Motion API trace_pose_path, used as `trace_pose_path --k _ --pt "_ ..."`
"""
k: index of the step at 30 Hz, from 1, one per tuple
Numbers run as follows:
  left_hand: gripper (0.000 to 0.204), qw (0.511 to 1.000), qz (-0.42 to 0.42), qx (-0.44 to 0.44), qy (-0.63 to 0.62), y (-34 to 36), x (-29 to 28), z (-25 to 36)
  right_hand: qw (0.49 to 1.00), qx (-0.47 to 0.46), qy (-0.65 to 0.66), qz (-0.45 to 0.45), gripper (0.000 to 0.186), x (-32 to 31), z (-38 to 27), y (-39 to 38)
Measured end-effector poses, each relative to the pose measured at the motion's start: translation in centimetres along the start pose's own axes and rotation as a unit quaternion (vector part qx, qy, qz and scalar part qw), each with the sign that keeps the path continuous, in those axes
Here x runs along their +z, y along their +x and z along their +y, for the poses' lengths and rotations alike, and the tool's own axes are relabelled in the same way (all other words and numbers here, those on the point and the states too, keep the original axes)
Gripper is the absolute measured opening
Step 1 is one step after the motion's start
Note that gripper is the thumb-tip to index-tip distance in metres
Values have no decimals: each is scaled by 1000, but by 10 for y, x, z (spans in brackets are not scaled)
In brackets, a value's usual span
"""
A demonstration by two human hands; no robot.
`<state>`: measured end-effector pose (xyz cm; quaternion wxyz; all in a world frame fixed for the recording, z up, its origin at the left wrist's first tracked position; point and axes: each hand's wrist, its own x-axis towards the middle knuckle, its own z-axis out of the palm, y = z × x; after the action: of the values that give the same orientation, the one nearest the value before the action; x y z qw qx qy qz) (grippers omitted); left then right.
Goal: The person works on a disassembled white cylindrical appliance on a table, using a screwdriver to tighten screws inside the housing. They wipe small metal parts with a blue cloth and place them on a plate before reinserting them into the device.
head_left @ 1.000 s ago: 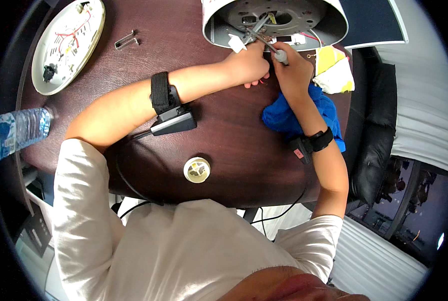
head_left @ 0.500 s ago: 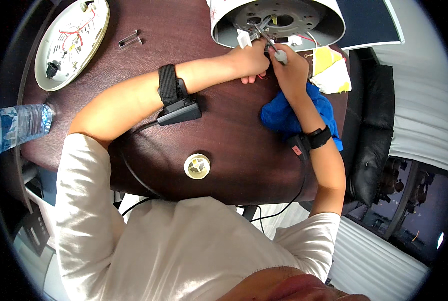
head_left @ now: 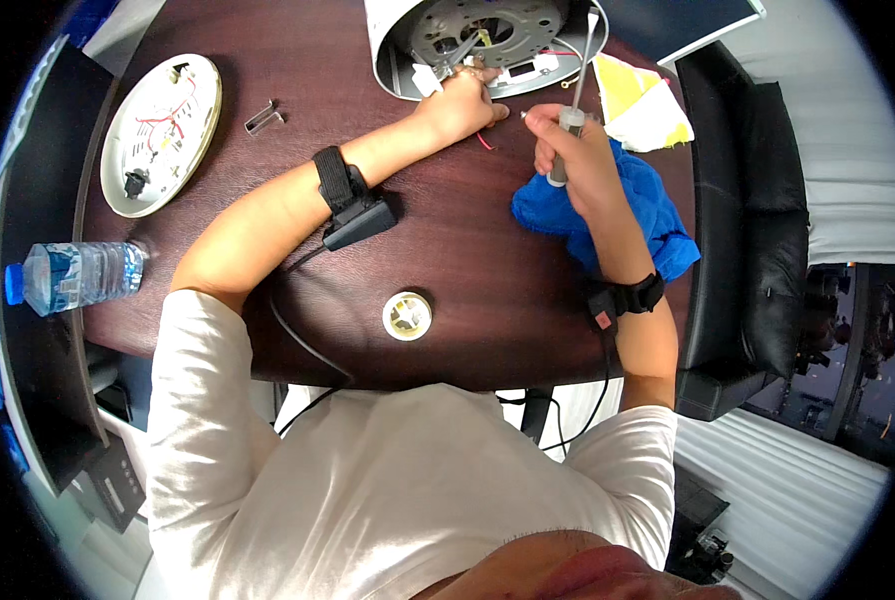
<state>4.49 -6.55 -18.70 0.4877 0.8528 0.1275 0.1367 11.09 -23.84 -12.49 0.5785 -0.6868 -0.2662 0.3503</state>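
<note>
My left hand (head_left: 457, 108) reaches to the open underside of a white cylindrical metal appliance (head_left: 387, 45), fingers curled at its inner metal parts beside a white plastic piece (head_left: 426, 80); what they hold is hidden. My right hand (head_left: 577, 160) grips a screwdriver (head_left: 571, 120) by its translucent handle, the shaft pointing away from me, to the right of my left hand. Below that hand lies a crumpled blue cloth (head_left: 661, 225). A red wire (head_left: 485, 142) hangs by my left hand, and a yellow-and-white cloth (head_left: 639, 105) lies at the right.
On the dark table (head_left: 467, 250) are an oval cover with red wires (head_left: 157, 140), a small metal bracket (head_left: 264, 118), a round cream plastic part (head_left: 407, 315) and a lying water bottle (head_left: 77, 275). A black couch (head_left: 767, 250) stands to the right; cables trail from both wrist devices.
My right hand has drawn the screwdriver out of the appliance, down toward me, and tilted it more upright. My left hand stays at the appliance. The whole view has shifted slightly.
</note>
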Motion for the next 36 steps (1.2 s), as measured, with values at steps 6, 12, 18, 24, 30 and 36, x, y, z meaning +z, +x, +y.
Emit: trace_pose_path --k 6,12,18,24,30,36 --pt "57 997 -9 -7 -76 -11 -11 6 989 -101 81 76 19 31 20 0" --pt "45 974 -38 13 -225 -24 -31 33 968 -177 51 169 23 35 12 10" --pt "43 879 -29 46 -473 -38 -33 55 947 -248 9 206 15 44 0 9" --pt "21 890 4 113 -441 -47 -27 51 947 -268 9 177 13 47 3 9" --pt "26 910 83 109 -392 -45 -15 48 937 -288 -22 198 15 51 11 18" --pt "28 911 125 89 -383 -41 -2 49 946 -265 -17 186 12 44 11 17"
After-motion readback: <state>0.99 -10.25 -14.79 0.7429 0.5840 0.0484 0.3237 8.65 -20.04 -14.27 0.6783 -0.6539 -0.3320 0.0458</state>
